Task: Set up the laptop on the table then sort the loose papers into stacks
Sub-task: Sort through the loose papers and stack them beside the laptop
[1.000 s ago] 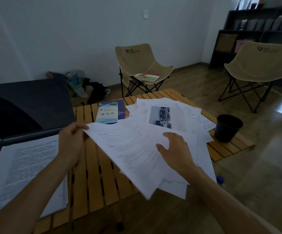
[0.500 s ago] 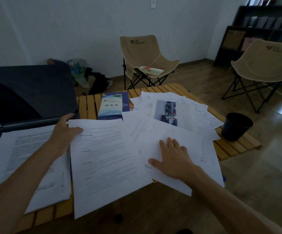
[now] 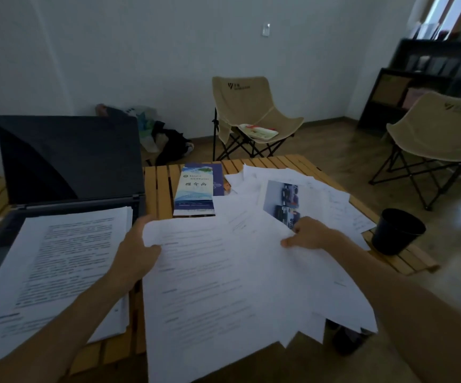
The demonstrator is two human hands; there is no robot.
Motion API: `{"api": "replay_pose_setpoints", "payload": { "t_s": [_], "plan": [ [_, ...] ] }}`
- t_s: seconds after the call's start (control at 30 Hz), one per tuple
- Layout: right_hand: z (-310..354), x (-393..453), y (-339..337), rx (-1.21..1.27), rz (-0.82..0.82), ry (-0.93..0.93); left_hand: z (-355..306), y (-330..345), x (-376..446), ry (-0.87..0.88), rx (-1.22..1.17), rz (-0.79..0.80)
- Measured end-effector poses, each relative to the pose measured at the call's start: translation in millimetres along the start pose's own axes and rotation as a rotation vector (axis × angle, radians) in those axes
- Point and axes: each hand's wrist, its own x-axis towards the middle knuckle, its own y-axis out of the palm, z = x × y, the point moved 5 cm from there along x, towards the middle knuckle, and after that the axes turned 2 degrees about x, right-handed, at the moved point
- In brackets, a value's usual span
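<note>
**Both hands on a fanned sheaf hanging off the counter's near edge**

Nearest the camera, a loose fan of printed sheets [image 3: 223, 286] overhangs the near edge of the slatted wooden counter [image 3: 160, 183], its lower corners unsupported. The left hand [image 3: 135, 252] grips the fan's upper left corner, thumb curled over the top sheet. The right hand [image 3: 309, 233] grips the upper right corner, fingers [image 3: 292, 240] curled on the paper. Just left of the fan lies a squared stack of text pages [image 3: 58, 266], resting partly on the keyboard of the open laptop [image 3: 66, 158], whose screen is dark.

Risks, as I judge them: the sheets are held only at their top corners, so the lower ones could slide out and drop to the floor if the fan is lifted or tilted. Carrying it leftward could scuff the squared stack out of line, or nudge it against the laptop's screen.

Beyond the hands, unsorted papers [image 3: 320, 194], one with a car photo [image 3: 283, 203], spread toward the right edge; some reach over it near a black bin [image 3: 395, 230] on the floor. A blue booklet [image 3: 196, 189] lies mid-counter. Bare slats show between booklet and laptop, and at the far edge; that narrow strip looks like the only free room for another stack. Two folding chairs [image 3: 251, 114] stand well beyond.
</note>
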Motion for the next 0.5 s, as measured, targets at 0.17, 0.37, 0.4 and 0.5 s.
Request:
{"api": "replay_pose_setpoints", "payload": {
  "t_s": [0.17, 0.37, 0.4, 0.5],
  "plan": [
    [22.9, -40.1, 16.3, 0.703, -0.025, 0.014, -0.4, 15.1, -7.8, -0.089, -0.064, 0.023],
    [60.6, -86.6, 77.2, 0.945, 0.183, 0.034, -17.9, 40.1, -21.2, -0.100, -0.193, 0.111],
    [61.8, -88.2, 77.5, 0.826, 0.122, 0.013, -20.6, 40.8, -21.6, -0.086, -0.209, 0.125],
    [62.8, -98.0, 49.3, 0.742, -0.118, -0.054, -25.0, 32.4, -20.7, -0.124, -0.222, 0.062]
  ]
}}
